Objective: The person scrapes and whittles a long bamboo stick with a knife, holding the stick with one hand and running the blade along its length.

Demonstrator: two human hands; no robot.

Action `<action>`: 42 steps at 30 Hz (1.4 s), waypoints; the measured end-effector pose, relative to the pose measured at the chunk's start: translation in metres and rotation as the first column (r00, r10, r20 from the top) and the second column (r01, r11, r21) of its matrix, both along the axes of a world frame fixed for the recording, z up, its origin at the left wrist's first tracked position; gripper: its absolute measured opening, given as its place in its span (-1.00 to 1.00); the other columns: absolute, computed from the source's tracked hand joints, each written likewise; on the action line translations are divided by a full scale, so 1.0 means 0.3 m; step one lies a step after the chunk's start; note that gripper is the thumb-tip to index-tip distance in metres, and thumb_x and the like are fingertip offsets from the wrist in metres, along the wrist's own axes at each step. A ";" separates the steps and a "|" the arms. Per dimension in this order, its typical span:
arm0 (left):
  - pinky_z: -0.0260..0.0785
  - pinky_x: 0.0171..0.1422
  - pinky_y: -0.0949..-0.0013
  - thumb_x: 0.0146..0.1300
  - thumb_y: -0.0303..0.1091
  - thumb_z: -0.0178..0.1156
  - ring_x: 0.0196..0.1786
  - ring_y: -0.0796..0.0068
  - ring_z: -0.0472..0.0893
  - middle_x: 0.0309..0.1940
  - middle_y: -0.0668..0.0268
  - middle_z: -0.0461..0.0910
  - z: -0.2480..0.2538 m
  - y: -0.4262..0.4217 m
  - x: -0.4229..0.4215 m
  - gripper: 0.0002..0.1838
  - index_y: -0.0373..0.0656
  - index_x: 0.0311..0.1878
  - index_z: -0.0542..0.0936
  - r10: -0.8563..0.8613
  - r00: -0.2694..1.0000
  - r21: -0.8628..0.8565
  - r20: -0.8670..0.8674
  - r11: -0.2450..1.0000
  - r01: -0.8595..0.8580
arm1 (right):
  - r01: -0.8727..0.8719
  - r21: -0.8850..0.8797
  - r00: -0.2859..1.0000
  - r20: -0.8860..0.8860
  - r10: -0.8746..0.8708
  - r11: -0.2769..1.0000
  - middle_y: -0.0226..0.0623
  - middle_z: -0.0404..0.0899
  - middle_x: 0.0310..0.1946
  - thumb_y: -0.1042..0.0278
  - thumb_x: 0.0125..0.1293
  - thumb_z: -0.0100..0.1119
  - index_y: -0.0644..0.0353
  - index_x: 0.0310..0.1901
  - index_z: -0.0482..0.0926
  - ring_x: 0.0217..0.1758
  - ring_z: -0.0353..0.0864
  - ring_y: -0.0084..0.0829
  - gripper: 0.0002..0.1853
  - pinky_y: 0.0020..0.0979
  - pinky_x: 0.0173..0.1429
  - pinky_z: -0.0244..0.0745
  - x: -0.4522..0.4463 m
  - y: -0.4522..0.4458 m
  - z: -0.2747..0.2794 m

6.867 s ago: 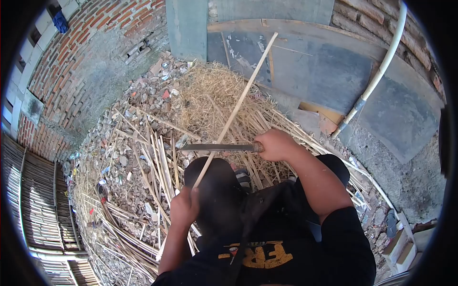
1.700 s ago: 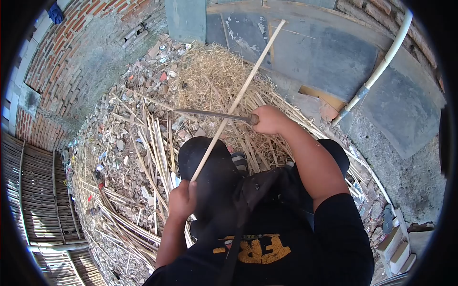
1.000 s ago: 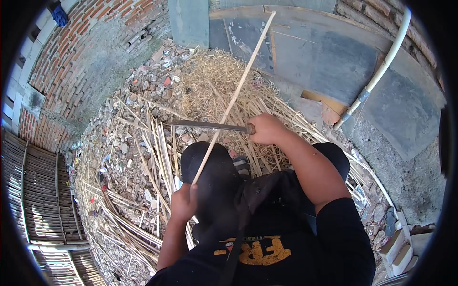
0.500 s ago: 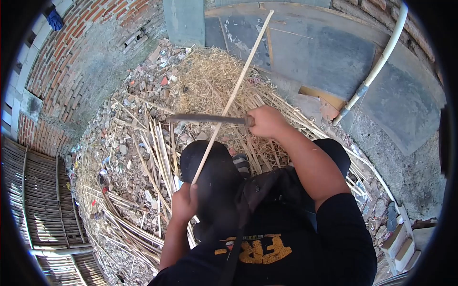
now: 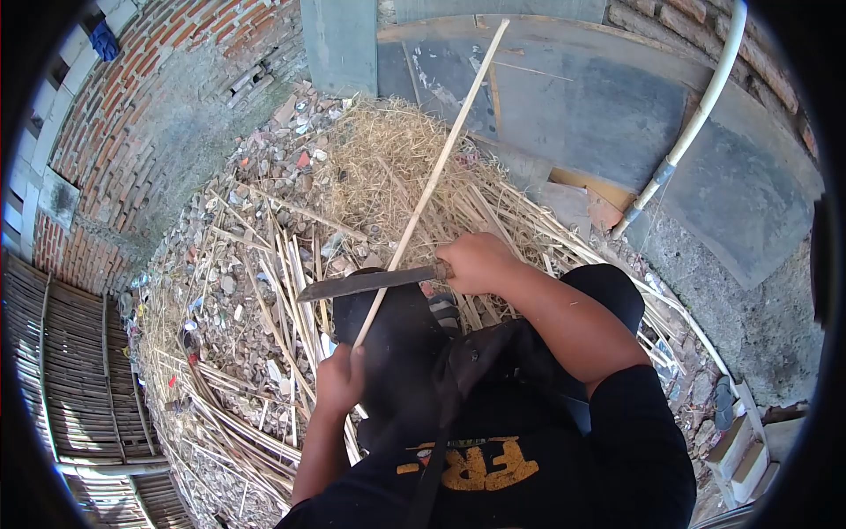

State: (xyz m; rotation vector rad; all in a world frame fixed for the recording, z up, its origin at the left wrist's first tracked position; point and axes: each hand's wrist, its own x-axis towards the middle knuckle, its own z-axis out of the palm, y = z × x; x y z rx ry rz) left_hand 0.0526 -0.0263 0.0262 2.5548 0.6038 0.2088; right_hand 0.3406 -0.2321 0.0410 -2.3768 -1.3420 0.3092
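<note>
My left hand (image 5: 340, 379) is closed around the lower end of a long, pale bamboo strip (image 5: 434, 181), which slants up and away to the right. In my right hand (image 5: 478, 264) is the handle of a machete (image 5: 366, 282). Its dark, broad blade points left and lies across the strip, a short way above my left hand and over my dark-clothed knee. Whether the edge bites into the strip I cannot tell.
Split bamboo strips (image 5: 291, 264) lie on the rubble to the left. Beyond my knees is a heap of pale shavings (image 5: 388, 145). A brick wall (image 5: 167, 97), grey panels (image 5: 582, 115) and a slanting pipe (image 5: 696, 123) surround the spot.
My right hand has drawn the machete down along the strip, closer to my left hand and body. The left hand and the strip have hardly moved.
</note>
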 end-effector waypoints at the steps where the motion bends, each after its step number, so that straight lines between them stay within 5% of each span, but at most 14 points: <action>1: 0.41 -0.35 -0.19 0.57 -0.17 0.11 -0.44 -0.36 0.61 -0.60 -0.16 0.56 0.000 0.001 -0.001 -0.64 -0.24 -0.32 0.48 0.000 1.000 -0.005 0.002 1.000 0.000 | -0.008 -0.006 1.000 -0.004 0.008 1.000 -0.05 0.71 -0.39 0.23 0.09 0.37 0.07 -0.22 0.71 -0.16 0.75 0.03 -0.78 0.04 -0.04 0.61 -0.005 0.005 0.005; 4: 0.41 -0.36 -0.17 0.57 -0.17 0.12 -0.45 -0.35 0.61 -0.60 -0.16 0.56 -0.007 0.000 -0.008 -0.65 -0.24 -0.31 0.49 -0.001 1.000 0.022 0.017 1.000 0.001 | 0.058 -0.049 0.998 -0.014 -0.059 0.997 -0.06 0.71 -0.39 0.19 0.11 0.39 0.11 -0.27 0.69 -0.17 0.75 0.03 -0.78 0.01 -0.07 0.61 0.067 -0.002 0.019; 7: 0.33 -0.43 -0.03 0.59 -0.16 0.12 -0.54 -0.20 0.58 -0.65 -0.07 0.50 -0.019 -0.010 -0.009 -0.57 -0.25 -0.40 0.47 0.013 0.995 0.046 0.102 0.999 -0.018 | 0.330 0.012 0.920 -0.226 -0.319 0.944 -0.05 0.76 -0.25 0.22 0.11 0.35 0.08 -0.13 0.75 -0.07 0.76 0.00 -0.71 -0.06 0.05 0.66 0.203 -0.038 -0.026; 10: 0.34 -0.42 -0.04 0.59 -0.15 0.13 -0.53 -0.20 0.59 -0.65 -0.07 0.51 -0.009 0.001 -0.007 -0.57 -0.25 -0.41 0.47 -0.015 0.996 0.051 0.090 0.999 0.010 | 0.482 0.106 0.867 -0.202 -0.456 0.870 0.00 0.76 -0.20 0.21 0.11 0.33 0.10 -0.02 0.75 -0.07 0.75 0.03 -0.62 -0.09 0.07 0.65 0.248 -0.088 -0.044; 16: 0.41 -0.40 -0.13 0.55 -0.18 0.15 -0.48 -0.30 0.62 -0.63 -0.13 0.55 -0.009 0.002 -0.004 -0.65 -0.24 -0.32 0.50 -0.031 0.998 0.056 0.059 0.998 0.027 | 0.461 0.159 0.873 -0.260 -0.413 0.873 0.07 0.73 -0.27 0.18 0.16 0.36 0.24 -0.01 0.72 -0.16 0.74 0.05 -0.59 -0.09 0.01 0.63 0.230 -0.084 -0.086; 22: 0.33 -0.42 -0.04 0.58 -0.16 0.14 -0.53 -0.23 0.58 -0.65 -0.08 0.49 -0.009 -0.004 -0.005 -0.56 -0.25 -0.42 0.43 -0.018 0.995 0.054 0.094 0.998 0.013 | 0.267 0.039 0.940 -0.229 -0.251 0.963 0.05 0.74 -0.22 0.25 0.13 0.30 0.10 0.00 0.75 -0.07 0.74 0.07 -0.63 -0.03 0.06 0.65 0.143 -0.067 -0.004; 25: 0.41 -0.41 -0.13 0.55 -0.19 0.14 -0.49 -0.30 0.61 -0.63 -0.11 0.54 -0.002 -0.003 -0.005 -0.66 -0.24 -0.31 0.49 -0.038 0.997 0.055 0.074 0.998 0.034 | 0.194 0.014 0.959 -0.215 -0.186 0.981 -0.01 0.75 -0.22 0.27 0.13 0.29 0.03 -0.03 0.75 -0.09 0.74 0.06 -0.66 -0.02 0.04 0.65 0.112 -0.047 -0.015; 28: 0.42 -0.40 -0.14 0.55 -0.18 0.14 -0.48 -0.31 0.61 -0.62 -0.12 0.55 -0.002 -0.005 -0.003 -0.66 -0.24 -0.30 0.50 -0.022 0.998 0.044 0.061 0.999 0.020 | 0.192 0.155 0.971 -0.174 -0.165 0.969 0.01 0.70 -0.35 0.23 0.13 0.34 0.12 -0.19 0.72 -0.20 0.71 0.07 -0.76 0.00 -0.08 0.59 0.117 -0.049 -0.052; 31: 0.42 -0.39 -0.15 0.55 -0.17 0.14 -0.47 -0.32 0.62 -0.61 -0.13 0.56 -0.007 0.004 -0.005 -0.66 -0.24 -0.29 0.51 -0.024 0.999 0.059 0.048 0.998 0.021 | 0.176 0.094 0.982 -0.090 -0.168 0.980 -0.01 0.69 -0.37 0.24 0.13 0.34 0.13 -0.21 0.71 -0.22 0.70 0.08 -0.77 0.01 -0.09 0.59 0.144 -0.058 -0.053; 42: 0.34 -0.41 0.00 0.59 -0.11 0.14 -0.53 -0.17 0.59 -0.64 -0.06 0.50 -0.019 0.002 -0.008 -0.54 -0.26 -0.41 0.45 -0.016 0.995 0.050 0.094 0.999 0.012 | 0.177 0.065 0.958 -0.241 -0.156 0.982 -0.06 0.73 -0.30 0.25 0.12 0.32 0.10 -0.23 0.71 -0.14 0.73 0.03 -0.80 -0.02 -0.02 0.62 0.140 -0.048 -0.056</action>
